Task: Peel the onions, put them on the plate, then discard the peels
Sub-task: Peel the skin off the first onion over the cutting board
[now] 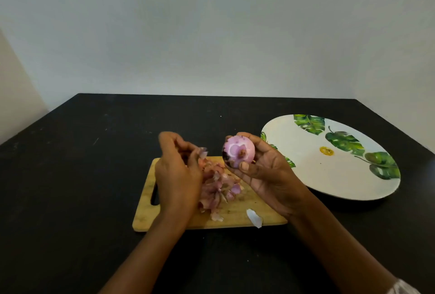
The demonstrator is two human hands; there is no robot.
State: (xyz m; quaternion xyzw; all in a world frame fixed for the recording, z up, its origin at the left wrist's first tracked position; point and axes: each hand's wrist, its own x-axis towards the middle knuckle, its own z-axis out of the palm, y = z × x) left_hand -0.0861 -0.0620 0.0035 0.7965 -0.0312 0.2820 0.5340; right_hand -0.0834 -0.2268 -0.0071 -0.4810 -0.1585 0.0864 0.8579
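Purple onion (239,151) sits cupped in the right hand (266,171) grip; left hand (176,171) pinches a peel (203,152).

place: home kitchen corner | evidence: wooden cutting board (235,219), leaf-printed plate (317,176), black table (70,187), bare wall (211,34)

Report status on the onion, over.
Right hand grips the onion, nearly peeled. Left hand pinches a peel scrap. Heap of peels on the cutting board. Nothing between onion and plate.
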